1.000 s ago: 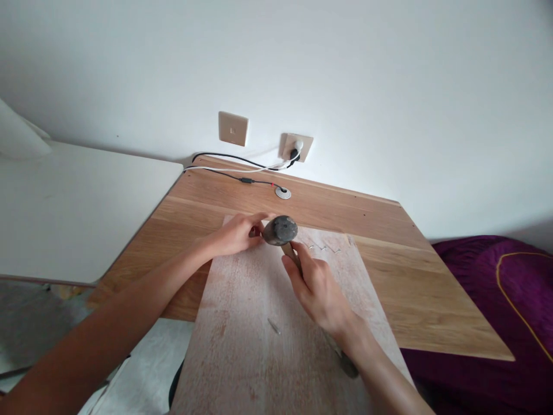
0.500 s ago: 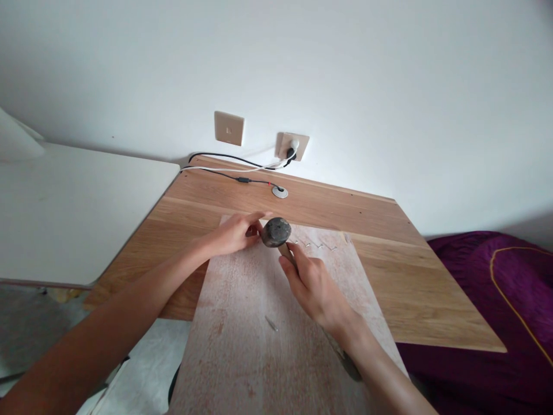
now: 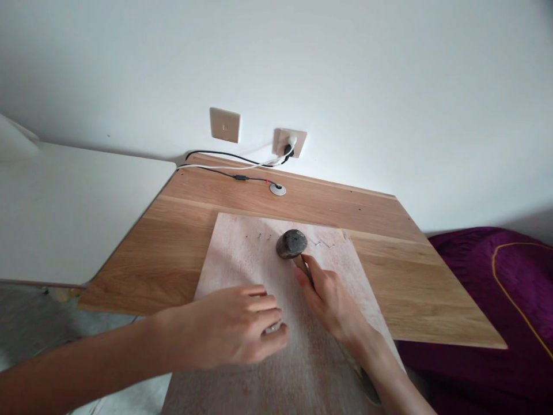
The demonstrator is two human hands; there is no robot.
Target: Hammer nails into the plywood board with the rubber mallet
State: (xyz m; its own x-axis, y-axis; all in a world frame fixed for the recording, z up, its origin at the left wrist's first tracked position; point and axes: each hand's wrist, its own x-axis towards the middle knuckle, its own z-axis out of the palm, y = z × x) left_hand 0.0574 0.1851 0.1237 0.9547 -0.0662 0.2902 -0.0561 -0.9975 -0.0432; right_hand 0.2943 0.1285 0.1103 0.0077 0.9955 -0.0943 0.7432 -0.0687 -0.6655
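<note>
A pale wooden board (image 3: 242, 253) lies on the oak desk (image 3: 181, 230), reaching toward me. My right hand (image 3: 330, 302) is closed round the wooden handle of a hammer; its dark head (image 3: 292, 244) rests near the board's far end. A row of small nails (image 3: 259, 236) stands in the board beside the head, and more continue to its right (image 3: 328, 244). My left hand (image 3: 235, 331) lies on the board's middle with fingers curled over a loose nail (image 3: 273, 328), of which only a grey bit shows.
A wall socket (image 3: 289, 143) holds plugs, and black and white cables (image 3: 224, 164) run along the desk's back edge to a round grommet (image 3: 277, 189). A white surface (image 3: 64, 207) adjoins on the left. Purple bedding (image 3: 496, 288) lies to the right.
My left hand left the board's far end beside the hammer head and came back to the loose nail at mid-board. The hammer head shifted slightly right.
</note>
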